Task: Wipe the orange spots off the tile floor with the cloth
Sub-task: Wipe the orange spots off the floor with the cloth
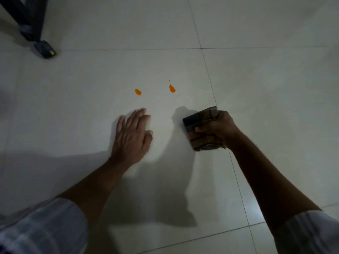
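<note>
head view: left hand [131,136] flat on the tile floor [73,107], fingers spread, grip on nothing. right hand [214,130] with grip pressed together round the folded checked cloth [200,123], just right of it. two orange spots [138,91] [172,88] plus tiny speck [169,80] farther out, untouched. dark stand foot [45,49] far left.

The right hand [218,128] is hiding most of the folded cloth [200,123]; far from it, the dark stand [31,24] is being cut off by the top edge.
</note>
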